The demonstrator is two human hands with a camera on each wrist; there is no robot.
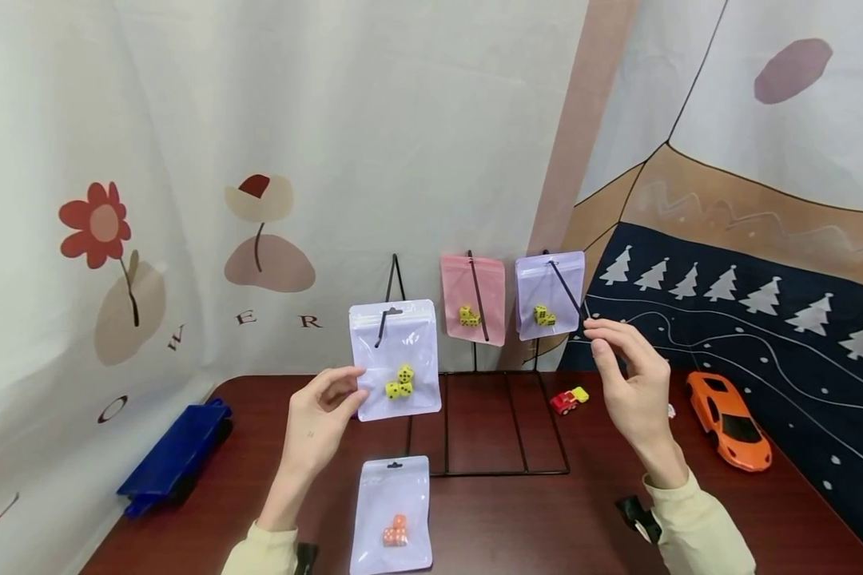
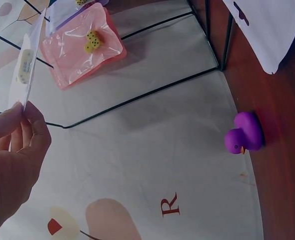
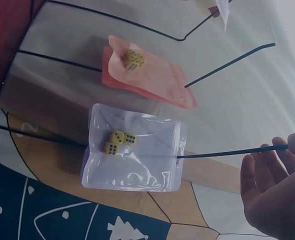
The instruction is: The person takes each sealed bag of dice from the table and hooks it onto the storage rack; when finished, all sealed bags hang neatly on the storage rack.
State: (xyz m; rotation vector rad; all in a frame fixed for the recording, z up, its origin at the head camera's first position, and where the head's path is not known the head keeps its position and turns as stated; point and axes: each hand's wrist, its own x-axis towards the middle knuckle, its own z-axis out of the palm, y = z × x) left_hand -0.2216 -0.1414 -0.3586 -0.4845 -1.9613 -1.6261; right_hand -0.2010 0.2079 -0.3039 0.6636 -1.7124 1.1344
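Note:
A lavender zip bag (image 1: 413,335) with yellow dice (image 1: 400,388) hangs on the left hook of a black wire rack (image 1: 489,474), the hook's tip poking out in front. My left hand (image 1: 318,415) pinches this bag by its left edge, seen edge-on in the left wrist view. At the right hook (image 3: 232,152), my right hand (image 3: 275,187) pinches the front end between thumb and fingers. Farther back on that hook hangs another lavender bag (image 3: 147,137) with yellow dice. On the middle hook is a pink bag (image 1: 455,279), also holding yellow dice.
A lavender bag (image 1: 391,495) with orange dice lies on the table in front. A blue tray-like object (image 1: 176,455) stands left, a purple duck (image 2: 247,131) near the rack. A red-and-yellow toy car (image 1: 566,401) and an orange toy car (image 1: 729,423) are to the right.

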